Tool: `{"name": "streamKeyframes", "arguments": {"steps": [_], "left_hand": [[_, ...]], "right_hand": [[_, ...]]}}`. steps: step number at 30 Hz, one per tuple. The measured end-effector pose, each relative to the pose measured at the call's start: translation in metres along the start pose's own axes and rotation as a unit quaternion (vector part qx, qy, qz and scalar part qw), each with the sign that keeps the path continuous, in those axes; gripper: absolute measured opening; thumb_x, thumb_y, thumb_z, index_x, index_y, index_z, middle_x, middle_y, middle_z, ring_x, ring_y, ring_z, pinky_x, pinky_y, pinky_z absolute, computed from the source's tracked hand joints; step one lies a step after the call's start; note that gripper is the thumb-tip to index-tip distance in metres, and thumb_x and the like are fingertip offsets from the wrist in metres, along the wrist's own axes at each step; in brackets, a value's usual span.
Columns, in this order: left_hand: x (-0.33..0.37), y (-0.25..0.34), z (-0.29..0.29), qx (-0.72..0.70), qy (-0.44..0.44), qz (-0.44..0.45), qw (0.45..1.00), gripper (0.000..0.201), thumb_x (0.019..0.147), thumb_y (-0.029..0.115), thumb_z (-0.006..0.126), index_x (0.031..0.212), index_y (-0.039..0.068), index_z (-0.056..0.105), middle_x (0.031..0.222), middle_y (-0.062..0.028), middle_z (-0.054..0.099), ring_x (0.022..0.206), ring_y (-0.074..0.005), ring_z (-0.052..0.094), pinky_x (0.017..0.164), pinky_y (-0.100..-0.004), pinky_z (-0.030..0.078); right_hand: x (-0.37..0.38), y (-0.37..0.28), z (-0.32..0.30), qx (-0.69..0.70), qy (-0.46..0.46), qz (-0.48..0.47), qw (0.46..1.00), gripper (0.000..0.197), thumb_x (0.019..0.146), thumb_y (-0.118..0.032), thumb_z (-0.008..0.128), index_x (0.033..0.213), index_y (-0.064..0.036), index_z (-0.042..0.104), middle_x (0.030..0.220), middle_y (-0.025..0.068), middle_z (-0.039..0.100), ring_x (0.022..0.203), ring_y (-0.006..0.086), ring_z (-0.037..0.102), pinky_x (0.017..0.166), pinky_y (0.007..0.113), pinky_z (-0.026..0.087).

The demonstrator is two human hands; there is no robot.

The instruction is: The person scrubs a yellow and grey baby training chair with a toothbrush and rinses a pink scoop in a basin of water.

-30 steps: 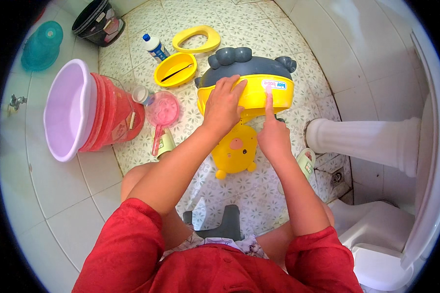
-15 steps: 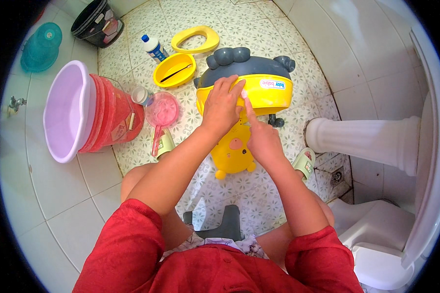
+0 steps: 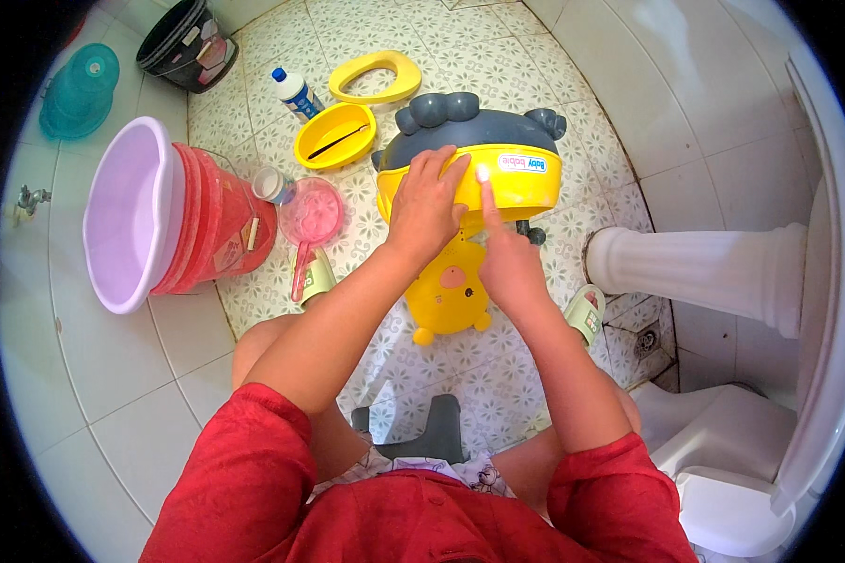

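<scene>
A yellow and dark grey child's potty (image 3: 521, 195) lies tipped over on the floor in front of me, its yellow cartoon animal-face part (image 3: 446, 296) toward me. My left hand (image 3: 425, 199) grips the potty's yellow side near the grey base (image 3: 483, 131), fingers bent over it. My right hand (image 3: 509, 258) has its index finger stretched out, the tip pressed to a small white patch (image 3: 483, 174) on the yellow wall beside a label. The other right fingers are curled. Whether the white is paste or something else, I cannot tell.
Beyond the potty lie a yellow seat ring (image 3: 408, 77), a yellow bowl (image 3: 370, 136) with a thin black-handled brush (image 3: 333, 143), and a blue-capped bottle (image 3: 298, 94). At left stand a pink dipper (image 3: 312, 211), red bucket (image 3: 197, 225) and lilac basin (image 3: 127, 216). A white pedestal (image 3: 704, 267) is right.
My right index finger has slid a little to the right along the yellow wall, toward the label. My left hand stays where it was on the potty.
</scene>
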State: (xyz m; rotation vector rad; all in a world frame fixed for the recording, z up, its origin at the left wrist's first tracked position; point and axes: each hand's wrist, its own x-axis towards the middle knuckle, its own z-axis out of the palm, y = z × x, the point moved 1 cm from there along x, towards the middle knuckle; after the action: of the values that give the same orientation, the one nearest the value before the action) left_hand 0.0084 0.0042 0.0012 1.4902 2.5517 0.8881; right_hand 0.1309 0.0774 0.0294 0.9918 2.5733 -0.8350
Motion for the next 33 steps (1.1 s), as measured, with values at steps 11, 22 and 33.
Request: {"name": "streamKeyframes", "arguments": {"steps": [11,22,33], "left_hand": [[-0.001,-0.001,0.001,-0.007,0.003,0.003,1.000,0.066,0.066,0.006,0.077,0.127,0.008,0.053,0.132,-0.0117,0.049,0.122,-0.0324,0.044,0.104,-0.0395,0.039],[0.002,-0.003,0.005,-0.005,0.017,0.011,1.000,0.065,0.064,0.004,0.076,0.125,0.007,0.054,0.131,-0.0128,0.049,0.122,-0.0327,0.044,0.104,-0.0395,0.039],[0.000,-0.001,0.000,-0.013,0.006,0.003,1.000,0.065,0.065,0.005,0.077,0.126,0.008,0.054,0.132,-0.0115,0.049,0.122,-0.0321,0.045,0.104,-0.0393,0.039]], "right_hand": [[-0.004,0.000,-0.001,0.021,0.072,0.045,0.996,0.094,0.077,0.004,0.052,0.152,-0.0215,0.001,0.080,0.0235,0.065,0.074,0.0378,0.065,0.069,0.046,0.051],[0.001,-0.002,0.010,-0.044,-0.048,-0.038,0.997,0.117,0.063,-0.007,0.076,0.152,-0.0278,0.002,0.090,0.0228,0.066,0.083,0.0371,0.066,0.074,0.046,0.052],[0.005,0.010,-0.002,0.027,0.049,0.076,0.996,0.090,0.079,0.002,0.051,0.152,-0.0237,0.007,0.082,0.0226,0.065,0.076,0.0382,0.065,0.070,0.047,0.051]]}}
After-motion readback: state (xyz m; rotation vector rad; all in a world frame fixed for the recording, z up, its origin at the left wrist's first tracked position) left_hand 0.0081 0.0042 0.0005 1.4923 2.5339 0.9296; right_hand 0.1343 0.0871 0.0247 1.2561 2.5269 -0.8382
